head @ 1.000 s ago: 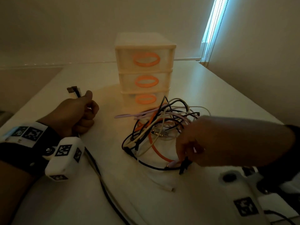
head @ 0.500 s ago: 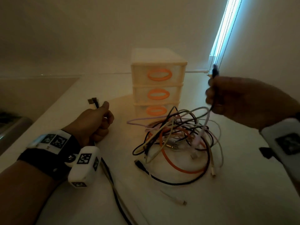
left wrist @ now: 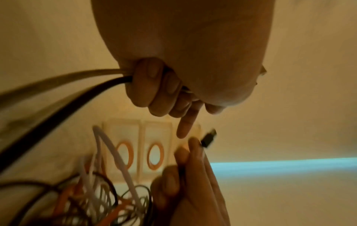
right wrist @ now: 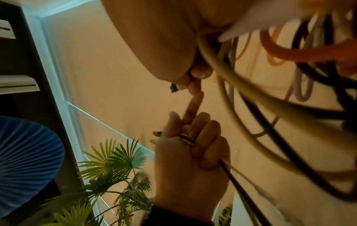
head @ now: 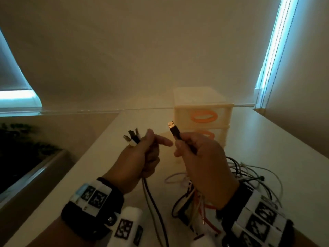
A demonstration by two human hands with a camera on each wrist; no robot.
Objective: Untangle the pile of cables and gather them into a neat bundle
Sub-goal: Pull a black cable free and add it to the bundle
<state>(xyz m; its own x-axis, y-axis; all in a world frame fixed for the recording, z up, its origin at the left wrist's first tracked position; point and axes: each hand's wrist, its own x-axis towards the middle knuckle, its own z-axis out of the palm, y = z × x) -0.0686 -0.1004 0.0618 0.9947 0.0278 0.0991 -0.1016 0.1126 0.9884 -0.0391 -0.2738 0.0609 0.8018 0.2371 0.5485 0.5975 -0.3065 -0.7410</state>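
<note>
My left hand [head: 142, 157] is raised above the table and grips a bunch of cable ends [head: 132, 139], their plugs sticking up past the thumb; its index finger points right. In the left wrist view the curled fingers [left wrist: 154, 91] hold a black and a pale cable [left wrist: 58, 91]. My right hand [head: 199, 157] holds a black USB cable end [head: 174, 131] upright, close beside the left hand. The tangled cable pile [head: 240, 184], black, white, orange and lilac, lies on the table under the right wrist and trails up toward it.
A cream three-drawer box with orange handles [head: 203, 111] stands behind the hands on the white table [head: 284, 148]. The table's left edge [head: 67, 175] drops off to a dark area. A plant [right wrist: 115, 168] stands beyond that edge.
My right hand has carried the black USB end from the right across to the left hand. The left hand has lifted off the table with its cables.
</note>
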